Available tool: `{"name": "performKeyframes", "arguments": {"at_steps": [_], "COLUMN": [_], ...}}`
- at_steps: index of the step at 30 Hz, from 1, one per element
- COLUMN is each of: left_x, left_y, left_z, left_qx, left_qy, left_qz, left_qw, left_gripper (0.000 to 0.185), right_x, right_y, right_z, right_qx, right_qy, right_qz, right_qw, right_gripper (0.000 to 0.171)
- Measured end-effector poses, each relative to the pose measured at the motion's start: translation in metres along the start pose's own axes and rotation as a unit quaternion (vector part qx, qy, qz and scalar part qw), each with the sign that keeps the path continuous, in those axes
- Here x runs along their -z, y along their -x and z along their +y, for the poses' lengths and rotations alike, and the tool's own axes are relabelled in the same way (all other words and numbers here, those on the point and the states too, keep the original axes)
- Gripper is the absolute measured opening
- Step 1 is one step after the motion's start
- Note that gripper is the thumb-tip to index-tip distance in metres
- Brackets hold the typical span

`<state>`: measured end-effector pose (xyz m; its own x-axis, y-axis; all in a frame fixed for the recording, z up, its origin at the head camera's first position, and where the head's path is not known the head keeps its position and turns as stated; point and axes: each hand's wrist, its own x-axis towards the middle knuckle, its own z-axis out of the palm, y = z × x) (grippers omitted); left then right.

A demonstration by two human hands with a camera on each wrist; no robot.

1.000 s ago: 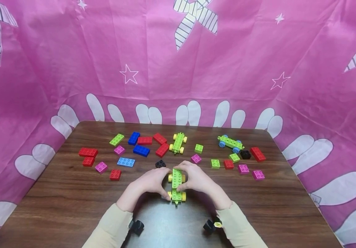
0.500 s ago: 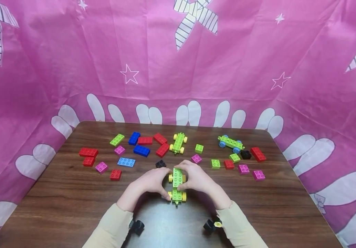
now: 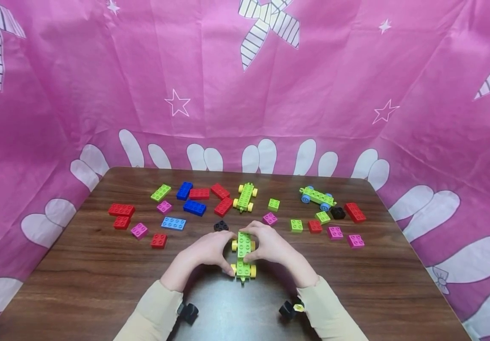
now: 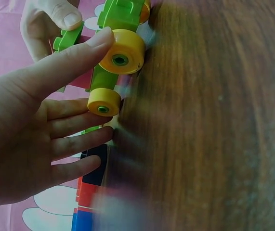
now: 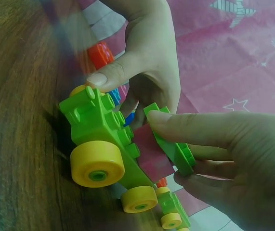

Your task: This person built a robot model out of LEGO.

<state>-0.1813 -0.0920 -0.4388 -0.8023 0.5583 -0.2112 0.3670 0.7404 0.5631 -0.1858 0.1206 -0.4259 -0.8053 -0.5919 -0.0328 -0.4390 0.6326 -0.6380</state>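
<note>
A green wheeled chassis (image 3: 243, 270) with yellow wheels stands on the wooden table (image 3: 78, 284), near its front edge, between both hands. My left hand (image 3: 224, 252) cups its left side. In the left wrist view the thumb (image 4: 65, 62) presses on a yellow wheel (image 4: 120, 53), and the other fingers lie along the chassis. My right hand (image 3: 261, 247) pinches a flat green plate (image 5: 173, 144) between its thumb (image 5: 195, 127) and fingers. The plate is tilted over the chassis's (image 5: 98, 125) studs, one end raised.
Loose bricks lie across the far half of the table: red (image 3: 121, 209), blue (image 3: 194, 207), magenta (image 3: 355, 240), black (image 3: 221, 226). A second yellow-wheeled chassis (image 3: 245, 196) and a blue-wheeled chassis (image 3: 317, 197) stand at the back. Pink cloth (image 3: 100, 94) walls in the table.
</note>
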Motion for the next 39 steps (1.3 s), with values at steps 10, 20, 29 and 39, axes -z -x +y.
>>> {"name": "performKeyframes", "arguments": {"at_steps": [10, 20, 29, 39], "left_x": [0.0012, 0.0014, 0.0016, 0.0009], "left_y": [-0.0002, 0.0001, 0.0003, 0.0007], "left_z": [0.0004, 0.0015, 0.0022, 0.0018], "left_qx": [0.006, 0.008, 0.009, 0.009], "left_qy": [-0.002, -0.006, -0.005, -0.003], "left_qz": [0.000, 0.001, 0.002, 0.005], "left_qw": [1.0000, 1.0000, 0.9999, 0.9999], "left_gripper": [0.090, 0.089, 0.089, 0.089], "right_x": [0.0037, 0.0070, 0.0047, 0.0032], "right_y": [-0.0064, -0.0093, -0.0084, -0.0076], "right_z": [-0.0021, -0.0070, -0.0064, -0.0045], "right_qx": [0.003, -0.009, -0.022, -0.020], "right_qy": [0.027, 0.030, 0.021, -0.001], "right_qz": [-0.018, -0.020, -0.010, -0.009], "right_qw": [0.999, 0.999, 0.999, 1.000], "right_gripper": [0.064, 0.064, 0.064, 0.063]}}
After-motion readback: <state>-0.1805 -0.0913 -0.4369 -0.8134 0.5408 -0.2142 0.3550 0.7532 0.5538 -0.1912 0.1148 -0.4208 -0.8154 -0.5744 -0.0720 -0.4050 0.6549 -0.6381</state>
